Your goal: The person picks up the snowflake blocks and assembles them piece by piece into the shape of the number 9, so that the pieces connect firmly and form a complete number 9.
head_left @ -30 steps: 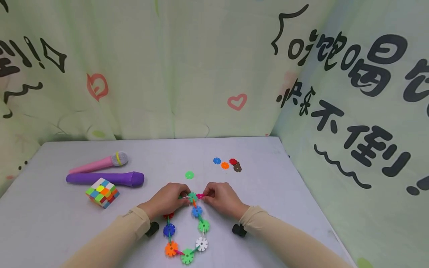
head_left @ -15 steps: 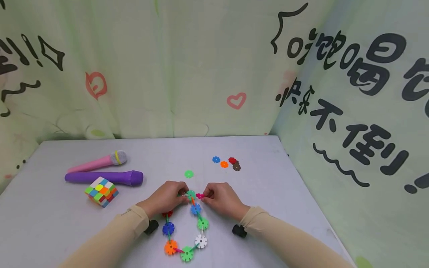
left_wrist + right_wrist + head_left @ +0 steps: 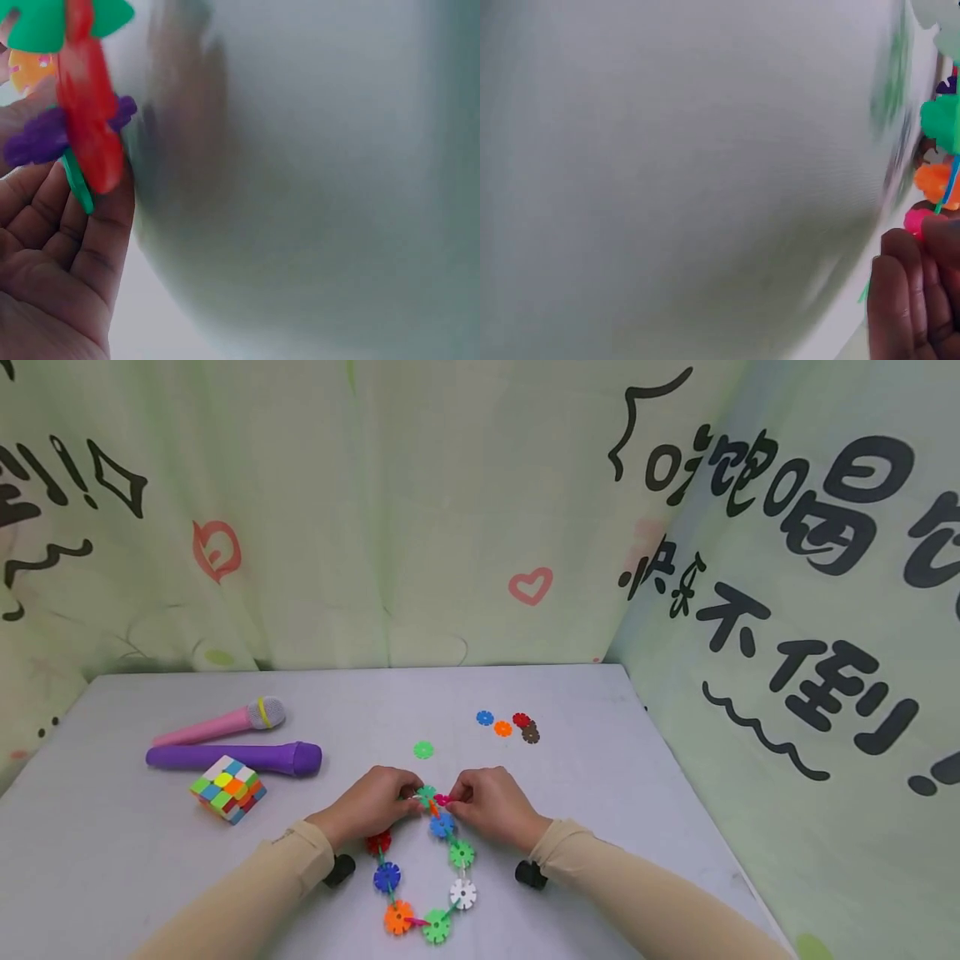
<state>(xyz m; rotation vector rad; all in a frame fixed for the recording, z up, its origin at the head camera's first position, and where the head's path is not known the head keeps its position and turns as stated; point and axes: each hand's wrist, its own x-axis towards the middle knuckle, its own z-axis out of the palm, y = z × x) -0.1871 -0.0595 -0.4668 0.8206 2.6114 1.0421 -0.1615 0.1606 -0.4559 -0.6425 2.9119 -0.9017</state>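
A ring of notched plastic snowflake discs hangs from my hands in the head view. It includes a blue disc (image 3: 387,877), an orange disc (image 3: 398,917), a white disc (image 3: 462,893) and a red disc (image 3: 378,842). At its top, my left hand (image 3: 371,802) holds the chain by a teal-green disc (image 3: 426,796). My right hand (image 3: 495,807) pinches a pink disc (image 3: 442,799) against that green one. The left wrist view shows a red disc (image 3: 91,112) and a purple disc (image 3: 37,137) by the left fingers. Fingers hide the exact joint.
Loose discs lie farther back: a green one (image 3: 423,750), a blue one (image 3: 485,717), an orange one (image 3: 502,728), a red one (image 3: 521,720) and a brown one (image 3: 531,733). At left are a pink microphone (image 3: 217,726), a purple microphone (image 3: 277,760) and a puzzle cube (image 3: 228,790).
The right hand has moved slightly left, bringing the pink disc closer to the green one. The lower part of the ring has swung to the right.
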